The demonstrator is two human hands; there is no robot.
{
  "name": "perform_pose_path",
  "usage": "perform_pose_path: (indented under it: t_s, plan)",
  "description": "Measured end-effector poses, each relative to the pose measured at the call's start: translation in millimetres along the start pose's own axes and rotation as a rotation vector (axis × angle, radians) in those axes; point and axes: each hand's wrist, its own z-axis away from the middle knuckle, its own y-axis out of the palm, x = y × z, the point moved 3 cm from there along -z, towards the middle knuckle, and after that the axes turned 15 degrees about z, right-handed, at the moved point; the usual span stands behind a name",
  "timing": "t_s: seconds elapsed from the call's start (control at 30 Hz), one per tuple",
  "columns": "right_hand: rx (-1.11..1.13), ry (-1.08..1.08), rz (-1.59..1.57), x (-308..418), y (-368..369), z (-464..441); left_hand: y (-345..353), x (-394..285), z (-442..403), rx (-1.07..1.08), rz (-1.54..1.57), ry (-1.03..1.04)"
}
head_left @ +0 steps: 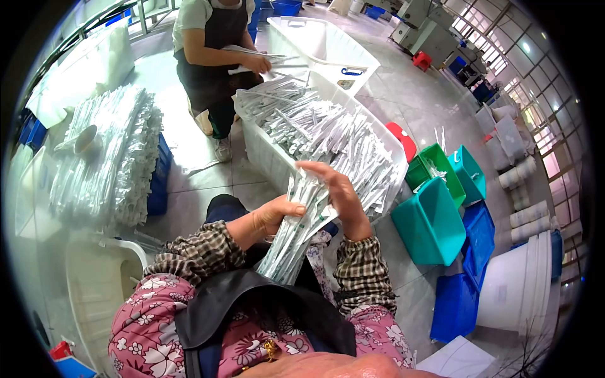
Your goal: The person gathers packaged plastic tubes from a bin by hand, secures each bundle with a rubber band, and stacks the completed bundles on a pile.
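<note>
A bundle of long, thin white wrapped strips [291, 242] stands tilted in front of my chest, its lower end over my lap. My left hand [275, 214] is closed round the bundle's left side, thumb across the front. My right hand [340, 194] is raised at the bundle's upper right, palm towards it, fingers stretched out and slightly blurred. Just beyond both hands is a large white bin [261, 157] heaped with loose strips of the same kind [334, 129].
A co-worker in a dark apron [217, 31] holds strips at the bin's far left. Stacked strips [110, 157] rest on a blue crate at left. Green bin [446, 170], teal bin [435, 223] and blue crates [455, 305] stand at right. Another white bin [328, 47] is behind.
</note>
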Motion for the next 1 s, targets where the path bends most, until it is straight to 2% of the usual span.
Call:
perform_pose_path:
  t_s: [0.07,0.13,0.2,0.23,0.3,0.33,0.37,0.4,0.47,0.5,0.53,0.6,0.67,0.73,0.8,0.83,0.9,0.93,1.0]
  plan:
    - [-0.153,-0.035,-0.294,3,-3,9,6,-5,2,-0.06,0.035,0.062]
    - [-0.357,-0.018,-0.128,8,-5,20,6,-11,-2,-0.047,0.023,0.013]
    - [-0.315,-0.032,0.49,2,1,15,-21,5,-32,0.02,-0.154,0.069]
    - [-0.33,-0.021,0.48,9,1,8,17,1,-28,0.108,-0.222,-0.004]
    - [-0.36,-0.001,0.458,21,0,-4,12,-4,-39,0.06,-0.158,-0.11]
    - [-0.319,0.111,0.326,15,-6,-4,23,-6,-35,0.093,-0.206,-0.173]
    - [-0.285,0.078,0.324,12,-5,-2,11,2,-39,0.116,-0.201,-0.183]
    - [-0.233,0.051,0.297,7,-4,-1,3,9,-42,0.136,-0.179,-0.083]
    - [-0.141,0.016,0.245,-8,2,6,17,10,-17,-0.017,-0.212,-0.069]
    - [-0.124,-0.104,0.361,-13,4,7,21,10,-4,0.03,-0.239,-0.102]
    - [-0.12,-0.042,0.278,-15,5,9,14,14,1,-0.021,-0.159,-0.069]
    - [-0.143,0.03,0.287,-14,9,17,-4,30,11,-0.126,-0.004,-0.027]
    - [-0.16,0.059,0.309,-15,10,20,-1,35,19,0.023,-0.158,-0.027]
    - [-0.26,0.041,0.449,-16,13,14,14,28,10,-0.061,-0.24,0.006]
    - [-0.335,0.054,0.718,-16,8,1,21,20,-4,-0.091,-0.15,-0.082]
    - [-0.386,0.048,0.743,-12,6,-7,31,14,-9,-0.11,-0.158,-0.077]
    - [-0.454,0.036,0.776,-11,6,-18,23,15,-15,-0.106,-0.093,-0.022]
    - [-0.445,0.081,0.747,-8,6,-19,18,13,-17,-0.085,-0.075,-0.026]
    - [-0.424,0.025,0.625,-23,4,-15,11,16,-18,-0.074,-0.149,0.014]
